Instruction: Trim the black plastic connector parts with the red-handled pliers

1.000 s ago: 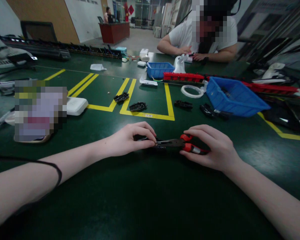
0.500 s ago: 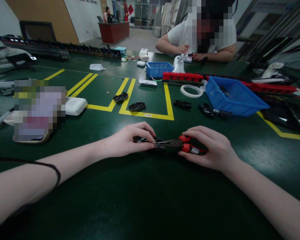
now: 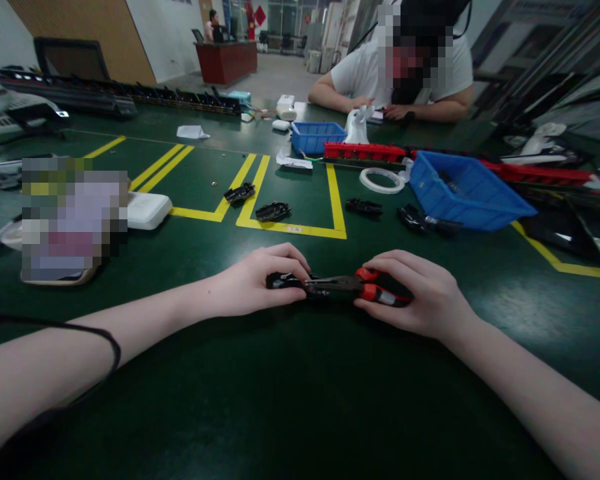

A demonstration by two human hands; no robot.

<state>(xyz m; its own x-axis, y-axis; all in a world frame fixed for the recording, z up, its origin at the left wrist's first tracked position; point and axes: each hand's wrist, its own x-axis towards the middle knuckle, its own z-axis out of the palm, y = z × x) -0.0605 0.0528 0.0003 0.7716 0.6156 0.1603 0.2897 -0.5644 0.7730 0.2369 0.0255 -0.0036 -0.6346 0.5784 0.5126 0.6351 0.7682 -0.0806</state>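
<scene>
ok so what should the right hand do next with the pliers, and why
Probably a gentle squeeze of the pliers by the right hand, which is on their red handles: their tips sit at the black part, close to the left hand holding it.

"What sort of place is this?"
"A workshop, by the look: bench (image 3: 300, 393) marked with yellow tape (image 3: 336, 197), blue bins (image 3: 480, 203), pliers (image 3: 347, 285)."
"And behind?"
"Office-like: a desk (image 3: 226, 63), someone (image 3: 211, 28) at it."
</scene>
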